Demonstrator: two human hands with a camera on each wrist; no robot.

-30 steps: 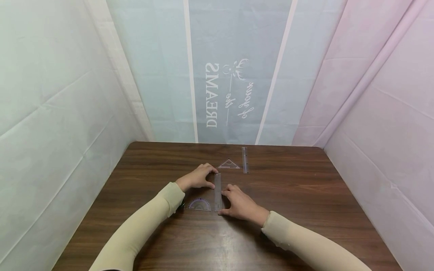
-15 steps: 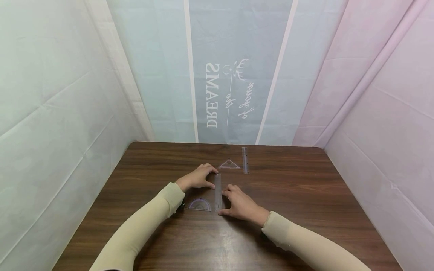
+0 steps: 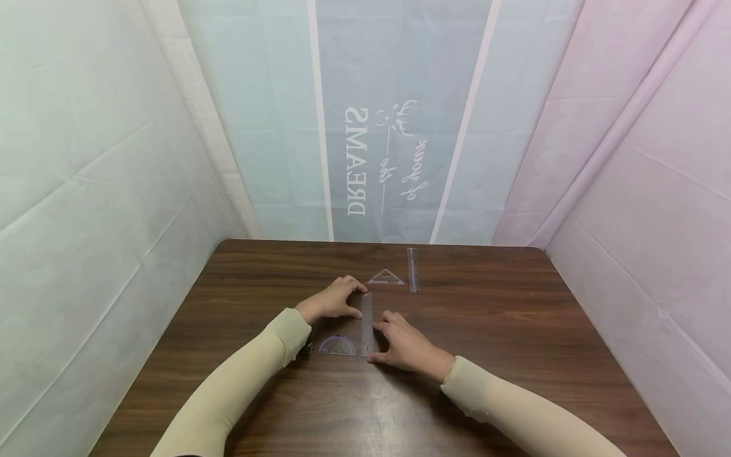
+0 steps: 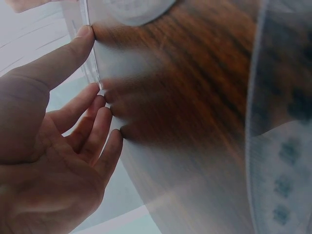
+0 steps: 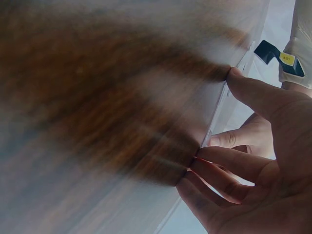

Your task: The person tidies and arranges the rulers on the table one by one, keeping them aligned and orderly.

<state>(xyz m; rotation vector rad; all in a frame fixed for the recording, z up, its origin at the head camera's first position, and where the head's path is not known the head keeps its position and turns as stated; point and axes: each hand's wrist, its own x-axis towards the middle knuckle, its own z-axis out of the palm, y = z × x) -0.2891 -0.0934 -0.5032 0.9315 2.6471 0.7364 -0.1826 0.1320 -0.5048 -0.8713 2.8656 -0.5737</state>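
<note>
A clear ruler (image 3: 367, 325) lies flat on the brown wooden table (image 3: 485, 285), running away from the person. At its far end, my left hand (image 3: 333, 299) touches it with the index fingertip, while the thumb is at its left edge. My right hand (image 3: 408, 343) has its thumb at the near end and fingertips at the right edge. Spread, extended fingers of the left hand (image 4: 63, 112) show in the left wrist view. In the right wrist view, the right hand's thumb and fingers (image 5: 253, 92) touch down along the ruler's clear edge (image 5: 219, 109).
A clear protractor (image 3: 337, 345) with purple markings lies left of the ruler, close to the left cuff. Beyond the ruler lie a clear set square (image 3: 386, 277) and a second clear ruler (image 3: 413, 270). Fabric curtains (image 3: 274, 127) surround the table's back and sides.
</note>
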